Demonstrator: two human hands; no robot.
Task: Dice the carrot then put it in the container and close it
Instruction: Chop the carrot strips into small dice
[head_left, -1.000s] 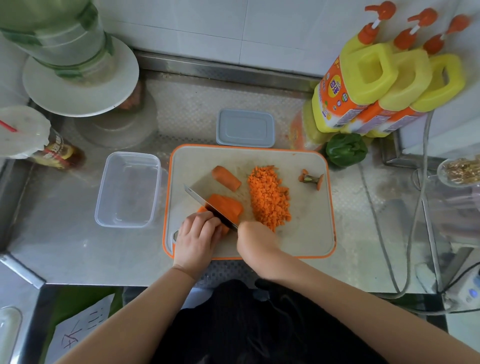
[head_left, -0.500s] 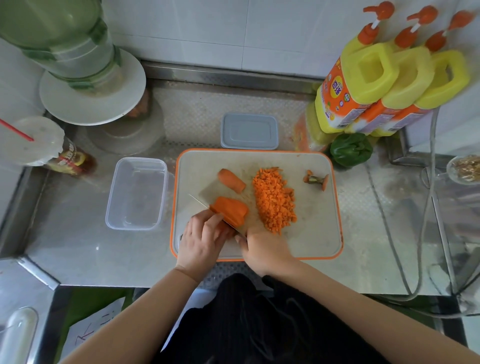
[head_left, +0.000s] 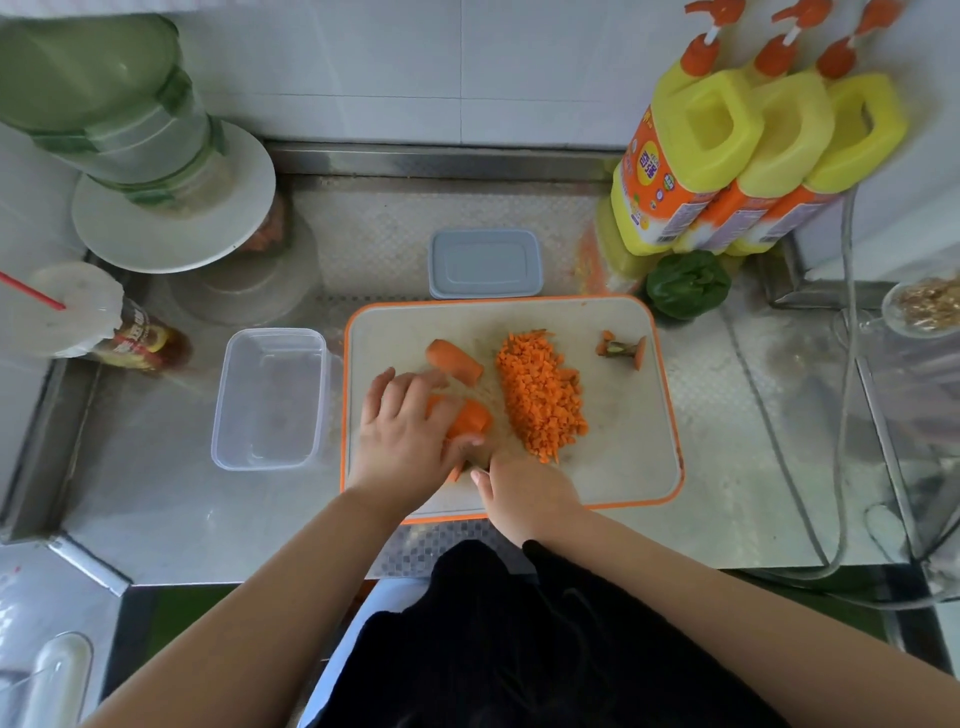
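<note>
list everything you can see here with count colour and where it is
orange-rimmed white cutting board: 1, steel counter centre
pile of diced carrot: 1, orange, board centre
uncut carrot pieces: 2, orange, board left; one under left hand
carrot stem end: 1, board far right
clear plastic container: 1, left of board
grey lid: 1, behind board
green pepper: 1, right rear
yellow pump bottles: 3, right rear
left hand: pressing carrot
right hand: gripping knife, mostly hidden
</note>
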